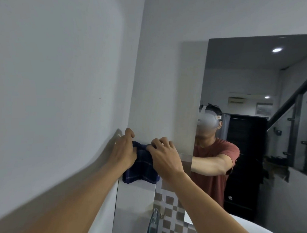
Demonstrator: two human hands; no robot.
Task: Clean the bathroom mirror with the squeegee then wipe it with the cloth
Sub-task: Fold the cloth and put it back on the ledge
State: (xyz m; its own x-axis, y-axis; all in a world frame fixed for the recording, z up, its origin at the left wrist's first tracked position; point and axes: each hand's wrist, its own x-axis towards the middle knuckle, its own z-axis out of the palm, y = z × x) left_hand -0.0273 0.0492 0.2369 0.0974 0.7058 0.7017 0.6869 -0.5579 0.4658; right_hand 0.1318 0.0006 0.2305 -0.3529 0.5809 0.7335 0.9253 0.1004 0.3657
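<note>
A: What takes up most of the view?

B: A plain pale grey painted wall (pixel 60 69) fills the left half. To its right hangs the large frameless rectangular bathroom mirror (pixel 254 88), which reflects a person in a rust-red T-shirt, a dark doorway and a staircase rail.

A: And below that?

B: The curved rim of a white ceramic basin (pixel 260 230) sits at the lower right, with brown-and-white checkered tiles (pixel 170 219) beside it.

A: Where is the cloth?

B: The dark blue checked fabric cloth (pixel 142 166) is held up against the wall corner, just left of the mirror's lower edge, hanging down between both hands.

A: How do the hands hold it?

B: The left hand (pixel 125 150) presses on its left side, thumb raised and curled, the other fingers hidden behind the cloth. The right hand (pixel 165 155) has its fingers (pixel 156 142) bent, pinching the cloth's top edge.

A: The squeegee?

B: I cannot tell where it is.
</note>
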